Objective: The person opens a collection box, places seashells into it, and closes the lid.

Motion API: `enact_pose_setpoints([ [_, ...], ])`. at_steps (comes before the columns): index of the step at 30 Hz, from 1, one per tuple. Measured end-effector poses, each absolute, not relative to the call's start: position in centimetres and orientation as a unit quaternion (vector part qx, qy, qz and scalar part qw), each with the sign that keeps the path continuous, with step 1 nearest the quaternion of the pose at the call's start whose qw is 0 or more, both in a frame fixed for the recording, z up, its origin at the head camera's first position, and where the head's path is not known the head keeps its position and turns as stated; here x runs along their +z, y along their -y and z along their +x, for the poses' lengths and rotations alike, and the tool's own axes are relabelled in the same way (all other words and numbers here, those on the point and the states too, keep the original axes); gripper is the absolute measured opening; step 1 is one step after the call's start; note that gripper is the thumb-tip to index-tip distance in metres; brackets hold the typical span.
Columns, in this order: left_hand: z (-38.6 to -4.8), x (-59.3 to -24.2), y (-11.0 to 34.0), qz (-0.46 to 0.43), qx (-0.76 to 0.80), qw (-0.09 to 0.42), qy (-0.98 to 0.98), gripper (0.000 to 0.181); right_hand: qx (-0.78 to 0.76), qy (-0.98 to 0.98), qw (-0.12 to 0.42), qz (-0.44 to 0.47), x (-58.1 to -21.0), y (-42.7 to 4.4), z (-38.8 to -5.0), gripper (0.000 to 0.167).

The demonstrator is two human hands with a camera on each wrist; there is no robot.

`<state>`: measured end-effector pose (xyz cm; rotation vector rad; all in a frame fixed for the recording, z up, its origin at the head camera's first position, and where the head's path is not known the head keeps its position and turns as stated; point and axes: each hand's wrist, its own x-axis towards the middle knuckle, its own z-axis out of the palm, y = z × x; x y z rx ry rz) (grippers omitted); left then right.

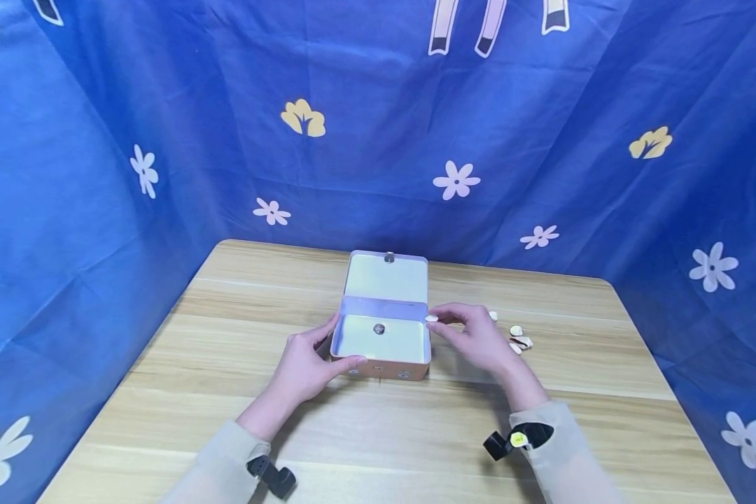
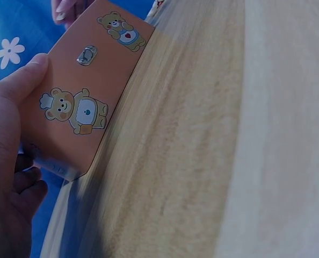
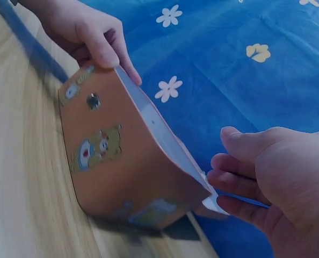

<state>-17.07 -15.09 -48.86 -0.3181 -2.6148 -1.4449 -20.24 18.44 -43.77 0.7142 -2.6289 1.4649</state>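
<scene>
Orange tin box [image 1: 392, 371] sits on wooden table [image 1: 365, 448], lid [image 1: 387, 280] raised at twelve o'clock — I watch from afar. Left hand [image 1: 302, 364] grips box corner at eight o'clock, thumb along front wall. Right hand [image 1: 479, 339], apart from left, pinches white piece [image 1: 431, 318] beside rim at three o'clock. Inside box I see small dark round piece [image 1: 379, 328]. Loose white pieces [image 1: 516, 330] lie farther out, three o'clock — blue curtain [image 1: 365, 175] hangs at twelve.
</scene>
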Motion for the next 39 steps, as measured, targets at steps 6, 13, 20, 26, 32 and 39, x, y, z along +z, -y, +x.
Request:
enact_pose_setpoints([
  [6,-17.0,-48.7,15.1,-0.108,-0.476,0.068,0.87,0.107,0.485,0.842,0.008,0.239,-43.6,-16.7,-20.3,0.023],
  [13,-16.9,-48.6,15.2,-0.111,-0.475,0.066,0.87,0.107,0.486,0.834,0.004,0.261,-44.0,-15.0,-20.5,0.019],
  [20,-16.9,-48.7,15.2,-0.114,-0.47,0.073,0.872,0.106,0.482,0.831,0.002,0.279,-44.5,-13.3,-20.8,0.018],
  [26,-16.8,-48.8,15.2,-0.118,-0.464,0.081,0.874,0.105,0.475,0.83,0.002,0.292,-45.2,-12.3,-21.4,0.019],
  [32,-16.9,-48.9,15.1,-0.121,-0.465,0.081,0.873,0.105,0.474,0.83,-0.001,0.294,-45.8,-11.4,-22.1,0.021],
  [39,-16.9,-48.9,15.2,-0.115,-0.464,0.078,0.875,0.105,0.466,0.834,-0.007,0.295,-45.6,-10.7,-22.5,0.023],
])
